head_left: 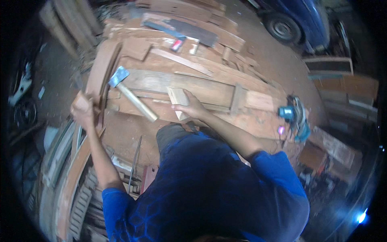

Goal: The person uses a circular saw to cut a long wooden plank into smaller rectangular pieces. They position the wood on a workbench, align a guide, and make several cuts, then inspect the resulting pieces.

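Note:
My left hand (83, 115) is closed around a small brown wooden block (82, 102), beside a long board (102, 72) at the left end of the workbench. My right hand (194, 106) grips a pale wooden block (175, 97) over the near edge of the bench, thumb across its face. Between the two hands lies a hammer (136, 101) with a blue-grey head and a light wooden handle. Behind the pale block, a long plank (201, 86) rests on the workbench (258, 119). The left hand and its block are somewhat blurred.
A teal circular saw (291, 114) sits at the bench's right end. Offcuts and a dark board (193, 32) are piled along the far side. Long timber pieces (72, 181) lean at the lower left. Beyond the bench stands a blue vehicle (300, 20).

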`<action>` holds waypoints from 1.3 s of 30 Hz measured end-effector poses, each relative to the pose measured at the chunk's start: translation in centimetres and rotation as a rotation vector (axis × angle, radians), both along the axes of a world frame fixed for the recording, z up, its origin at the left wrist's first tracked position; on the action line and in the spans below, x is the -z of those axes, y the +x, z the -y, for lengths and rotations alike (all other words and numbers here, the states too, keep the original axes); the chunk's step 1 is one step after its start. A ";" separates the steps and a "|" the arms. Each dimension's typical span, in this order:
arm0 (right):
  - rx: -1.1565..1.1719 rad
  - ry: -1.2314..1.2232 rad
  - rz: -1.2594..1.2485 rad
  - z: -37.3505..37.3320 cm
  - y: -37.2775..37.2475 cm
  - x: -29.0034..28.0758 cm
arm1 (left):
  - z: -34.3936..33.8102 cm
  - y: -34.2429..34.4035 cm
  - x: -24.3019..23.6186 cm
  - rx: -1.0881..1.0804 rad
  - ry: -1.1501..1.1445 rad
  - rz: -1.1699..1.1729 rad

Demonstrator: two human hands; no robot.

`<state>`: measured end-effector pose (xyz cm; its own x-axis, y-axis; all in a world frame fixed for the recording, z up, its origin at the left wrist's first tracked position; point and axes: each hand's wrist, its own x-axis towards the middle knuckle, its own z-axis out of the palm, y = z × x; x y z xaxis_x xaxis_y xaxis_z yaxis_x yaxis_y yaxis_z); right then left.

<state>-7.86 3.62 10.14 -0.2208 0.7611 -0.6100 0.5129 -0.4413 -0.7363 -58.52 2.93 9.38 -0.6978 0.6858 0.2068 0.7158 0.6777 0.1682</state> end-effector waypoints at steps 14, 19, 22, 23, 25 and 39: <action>-0.192 0.528 0.189 0.0 7.5 1.9 | 0.3 31.0 2.8 0.275 0.093 1.240; -0.162 0.399 -0.072 -0.2 14.7 -3.4 | 0.6 36.1 6.5 0.029 0.220 1.655; -0.284 0.415 0.271 0.8 28.0 1.4 | -0.1 35.1 7.6 0.074 0.263 1.527; -0.288 0.452 0.383 1.7 32.9 2.1 | 0.2 34.6 7.9 0.011 0.287 1.505; -0.450 0.382 0.715 3.4 40.3 5.3 | 0.6 32.1 9.5 -0.084 0.233 1.389; -0.584 0.509 0.504 5.0 50.6 4.6 | 6.9 65.7 2.0 0.743 -0.187 1.115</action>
<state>42.75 -1.37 5.54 -0.4531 0.8154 -0.3603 0.8647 0.3038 -0.3999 7.17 -3.99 7.35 0.1138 0.9264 -0.3590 0.4638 0.2700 0.8438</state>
